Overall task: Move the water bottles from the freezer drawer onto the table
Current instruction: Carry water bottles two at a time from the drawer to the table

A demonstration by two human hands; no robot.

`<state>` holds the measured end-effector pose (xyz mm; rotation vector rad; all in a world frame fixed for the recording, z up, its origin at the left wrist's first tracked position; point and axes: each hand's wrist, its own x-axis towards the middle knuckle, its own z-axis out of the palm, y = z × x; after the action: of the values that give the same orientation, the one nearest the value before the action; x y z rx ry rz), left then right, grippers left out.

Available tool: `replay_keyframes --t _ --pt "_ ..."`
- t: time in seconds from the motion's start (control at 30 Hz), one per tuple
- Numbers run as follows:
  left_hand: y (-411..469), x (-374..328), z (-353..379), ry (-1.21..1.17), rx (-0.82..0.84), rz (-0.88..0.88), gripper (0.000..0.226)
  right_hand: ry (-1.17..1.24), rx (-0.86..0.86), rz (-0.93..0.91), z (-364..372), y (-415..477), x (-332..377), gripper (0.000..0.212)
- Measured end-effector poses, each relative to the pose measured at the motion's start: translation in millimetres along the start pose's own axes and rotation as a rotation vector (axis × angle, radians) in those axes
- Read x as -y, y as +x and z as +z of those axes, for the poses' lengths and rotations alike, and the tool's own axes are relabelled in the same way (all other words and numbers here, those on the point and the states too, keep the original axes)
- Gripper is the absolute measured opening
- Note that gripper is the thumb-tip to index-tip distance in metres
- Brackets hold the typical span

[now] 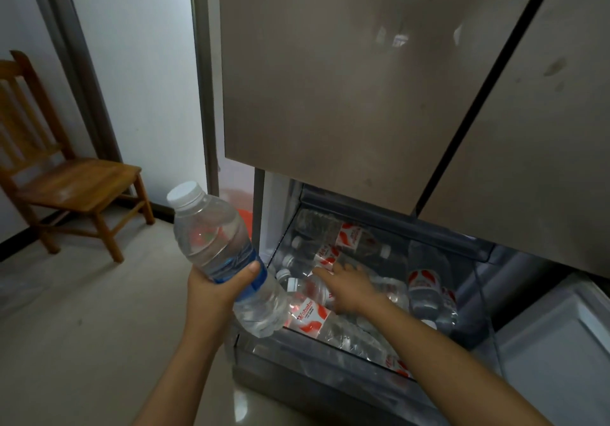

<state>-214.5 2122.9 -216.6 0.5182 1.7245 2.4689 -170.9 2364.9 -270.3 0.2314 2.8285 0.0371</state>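
My left hand (219, 288) grips a clear water bottle with a blue label and white cap (214, 244), held tilted above the floor just left of the freezer drawer (317, 359). The drawer is pulled out at the bottom of the fridge and holds several clear bottles with red and white labels (353, 239) lying on their sides. My right hand (350, 288) reaches down into the drawer with its fingers stretched out over one of those bottles (308, 315). Whether the fingers touch a bottle is unclear.
The steel fridge doors (363, 78) hang shut right above the drawer. A wooden chair (66, 178) stands by the wall at the left on the tiled floor (82, 343). A second drawer front (561, 343) juts out at the right. No table is in view.
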Motion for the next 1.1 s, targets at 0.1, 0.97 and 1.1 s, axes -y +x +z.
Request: replay_keyframes --t 0.1,0.97,1.1 --pt "-2 -2 1 -0.122 0.045 -0.099 0.069 0.05 -0.062 0.016 1 -6 -2 0.073" --pt "2 4 114 -0.184 0.581 -0.459 0.077 1.044 -1.074 0.288 -57 -247 -34 0.073" --pt "-1 -23 106 0.146 0.66 -0.11 0.062 1.002 -1.021 0.218 -72 -257 -15 0.086"
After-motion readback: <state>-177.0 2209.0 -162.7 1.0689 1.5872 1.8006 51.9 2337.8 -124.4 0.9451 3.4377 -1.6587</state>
